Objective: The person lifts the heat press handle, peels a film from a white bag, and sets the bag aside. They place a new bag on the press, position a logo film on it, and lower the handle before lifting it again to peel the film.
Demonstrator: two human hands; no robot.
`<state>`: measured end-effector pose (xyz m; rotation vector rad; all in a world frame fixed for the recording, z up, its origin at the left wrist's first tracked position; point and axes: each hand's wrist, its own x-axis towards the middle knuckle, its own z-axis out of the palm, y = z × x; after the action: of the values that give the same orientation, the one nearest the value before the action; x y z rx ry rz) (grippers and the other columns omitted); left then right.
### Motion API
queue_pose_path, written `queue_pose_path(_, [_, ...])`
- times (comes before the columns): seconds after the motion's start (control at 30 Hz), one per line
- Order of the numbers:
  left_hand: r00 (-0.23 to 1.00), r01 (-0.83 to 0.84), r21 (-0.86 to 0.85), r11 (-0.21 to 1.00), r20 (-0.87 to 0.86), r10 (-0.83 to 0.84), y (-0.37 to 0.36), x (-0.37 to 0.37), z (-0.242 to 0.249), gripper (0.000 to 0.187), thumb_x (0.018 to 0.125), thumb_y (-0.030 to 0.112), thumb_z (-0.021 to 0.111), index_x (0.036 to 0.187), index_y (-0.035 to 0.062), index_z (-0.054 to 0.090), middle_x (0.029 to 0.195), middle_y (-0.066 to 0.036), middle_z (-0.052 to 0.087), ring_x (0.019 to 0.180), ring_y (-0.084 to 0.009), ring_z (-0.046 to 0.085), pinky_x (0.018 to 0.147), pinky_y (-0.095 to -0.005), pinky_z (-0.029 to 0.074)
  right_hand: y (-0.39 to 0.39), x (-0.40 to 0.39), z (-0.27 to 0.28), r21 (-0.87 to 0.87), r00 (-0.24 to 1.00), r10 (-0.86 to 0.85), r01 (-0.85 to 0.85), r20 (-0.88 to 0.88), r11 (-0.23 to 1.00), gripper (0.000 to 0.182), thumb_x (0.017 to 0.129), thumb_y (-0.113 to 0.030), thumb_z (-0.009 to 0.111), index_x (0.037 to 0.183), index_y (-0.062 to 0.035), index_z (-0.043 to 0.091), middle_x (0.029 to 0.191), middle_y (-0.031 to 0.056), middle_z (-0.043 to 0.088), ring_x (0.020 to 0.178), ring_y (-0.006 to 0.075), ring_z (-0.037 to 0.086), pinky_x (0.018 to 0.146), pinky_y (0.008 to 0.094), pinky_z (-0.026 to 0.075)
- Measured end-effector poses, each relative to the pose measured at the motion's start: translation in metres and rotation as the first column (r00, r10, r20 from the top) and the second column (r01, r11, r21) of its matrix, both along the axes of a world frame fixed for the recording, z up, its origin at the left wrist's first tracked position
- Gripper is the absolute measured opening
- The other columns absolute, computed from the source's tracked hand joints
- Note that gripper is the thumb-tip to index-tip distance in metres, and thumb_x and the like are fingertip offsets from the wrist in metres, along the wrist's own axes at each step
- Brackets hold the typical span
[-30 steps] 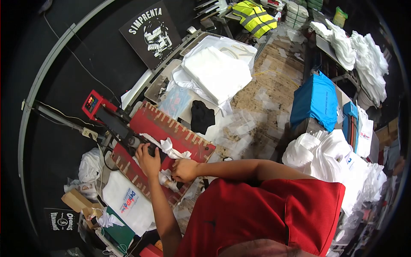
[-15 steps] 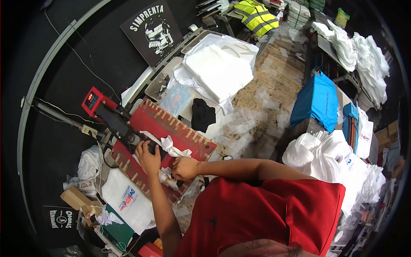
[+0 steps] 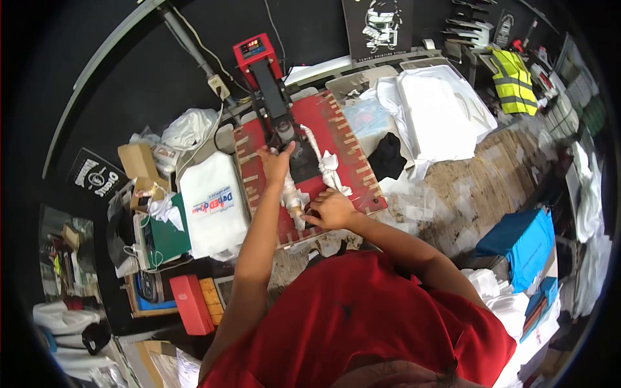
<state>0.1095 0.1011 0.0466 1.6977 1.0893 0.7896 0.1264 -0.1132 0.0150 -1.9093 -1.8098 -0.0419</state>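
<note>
A heat press with a red control box [image 3: 260, 50] and a red board [image 3: 359, 174] edged with tan tape strips lies before me. My left hand [image 3: 277, 167] rests at the dark middle of the press, thumb and fingers apart around its central post. Two handles wrapped in white cloth run toward me: the left wrapped handle [image 3: 290, 193] and the right wrapped handle [image 3: 329, 169]. Beside the end of the left one, my right hand [image 3: 333, 209] is closed with curled fingers, its thumb close to the wrapping. What the fingers hold, if anything, is hidden.
Left of the press lies a stack of white printed bags [image 3: 210, 200], with a red box [image 3: 192, 304] nearer me. To the right are a black cloth [image 3: 388, 156] and a white fabric pile [image 3: 436, 107]. A blue cloth-covered item [image 3: 517, 242] stands further right.
My view has turned, so the press now sits more upright and central. The left hand stays at the post; the right hand stays by the wrapped handle, its fingers slightly less tightly closed.
</note>
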Motion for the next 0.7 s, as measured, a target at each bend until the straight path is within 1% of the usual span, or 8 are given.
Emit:
queue_pose_path(0.03, [1.000, -0.012, -0.001, 1.000, 0.002, 0.012, 0.009, -0.002, -0.003, 0.088, 0.072, 0.043, 0.085, 0.130, -0.0081, 0.043, 0.127, -0.025, 0.056, 0.117, -0.0360, 0.057, 0.098, -0.0440, 0.045, -0.002, 0.000, 0.000, -0.001, 1.000, 0.012, -0.012, 0.002, 1.000, 0.049, 0.090, -0.050, 0.060, 0.075, -0.0045, 0.071, 0.072, 0.0126, 0.067, 0.078, 0.0287, 0.064, 0.080, 0.0390, 0.047])
queue_pose_path(0.1, [0.981, 0.189, -0.348, 0.918, 0.033, -0.189, 0.031, -0.007, -0.015, 0.087, 0.070, 0.043, 0.086, 0.129, -0.0109, 0.051, 0.126, -0.021, 0.061, 0.111, -0.0294, 0.061, 0.094, -0.0402, 0.046, -0.005, -0.002, 0.001, 0.066, 0.997, 0.047, -0.051, 0.062, 0.996, 0.054, 0.083, -0.057, 0.064, 0.077, -0.0041, 0.071, 0.076, 0.0118, 0.068, 0.080, 0.0273, 0.064, 0.081, 0.0384, 0.046])
queue_pose_path(0.2, [0.962, 0.258, -0.471, 0.844, 0.044, -0.269, 0.028, -0.013, -0.004, 0.085, 0.069, 0.045, 0.085, 0.127, -0.0102, 0.057, 0.130, -0.019, 0.059, 0.113, -0.0286, 0.060, 0.093, -0.0398, 0.047, -0.008, 0.001, 0.001, -0.053, 0.984, 0.124, -0.118, 0.129, 0.992, 0.058, 0.075, -0.062, 0.068, 0.080, -0.0045, 0.072, 0.080, 0.0117, 0.068, 0.084, 0.0269, 0.065, 0.083, 0.0389, 0.046])
queue_pose_path(0.33, [0.962, 0.248, -0.502, 0.829, 0.028, -0.270, 0.050, 0.001, -0.036, 0.084, 0.069, 0.050, 0.084, 0.129, -0.0032, 0.058, 0.128, -0.015, 0.062, 0.115, -0.0277, 0.057, 0.101, -0.0421, 0.043, -0.003, -0.001, -0.007, -0.161, 0.983, 0.108, -0.084, 0.150, 0.983, 0.066, 0.073, -0.070, 0.064, 0.083, -0.0057, 0.075, 0.084, 0.0144, 0.071, 0.086, 0.0291, 0.067, 0.086, 0.0416, 0.047])
queue_pose_path(0.47, [0.900, 0.424, -0.544, 0.724, 0.160, -0.406, 0.028, -0.013, 0.000, 0.078, 0.069, 0.049, 0.084, 0.129, 0.0027, 0.062, 0.129, -0.013, 0.063, 0.117, -0.0269, 0.059, 0.099, -0.0429, 0.044, 0.002, -0.005, -0.002, -0.395, 0.988, 0.060, 0.001, 0.143, 0.919, 0.073, 0.078, -0.075, 0.057, 0.076, -0.0046, 0.075, 0.088, 0.0172, 0.072, 0.090, 0.0322, 0.069, 0.088, 0.0436, 0.050])
queue_pose_path(0.53, [0.894, 0.136, -0.141, 0.981, -0.408, -0.183, 0.028, -0.003, 0.014, 0.064, 0.071, 0.046, 0.082, 0.117, 0.0034, 0.069, 0.120, -0.015, 0.068, 0.109, -0.0272, 0.063, 0.091, -0.0395, 0.048, -0.008, -0.015, 0.033, -0.251, 0.984, 0.038, 0.007, 0.173, 0.968, 0.076, 0.078, -0.077, 0.055, 0.076, -0.0041, 0.076, 0.085, 0.0181, 0.072, 0.087, 0.0331, 0.070, 0.087, 0.0445, 0.051])
queue_pose_path(0.6, [0.827, 0.459, 0.062, 0.886, -0.394, -0.401, 0.060, 0.000, 0.026, 0.056, 0.075, 0.046, 0.079, 0.108, 0.0012, 0.073, 0.111, -0.015, 0.070, 0.099, -0.0265, 0.066, 0.085, -0.0366, 0.050, -0.025, -0.015, 0.108, -0.153, 0.996, 0.020, -0.006, 0.090, 0.988, 0.077, 0.077, -0.078, 0.056, 0.079, -0.0036, 0.076, 0.081, 0.0180, 0.071, 0.084, 0.0331, 0.070, 0.086, 0.0450, 0.052])
queue_pose_path(0.7, [0.823, 0.472, -0.320, 0.822, -0.175, -0.541, 0.041, -0.030, 0.037, 0.062, 0.082, 0.053, 0.071, 0.110, -0.0024, 0.070, 0.104, -0.015, 0.071, 0.096, -0.0249, 0.068, 0.083, -0.0357, 0.050, -0.027, -0.028, 0.136, -0.456, 0.997, -0.003, 0.038, 0.078, 0.889, 0.075, 0.075, -0.077, 0.058, 0.077, -0.0045, 0.076, 0.080, 0.0168, 0.071, 0.085, 0.0315, 0.070, 0.082, 0.0424, 0.053])
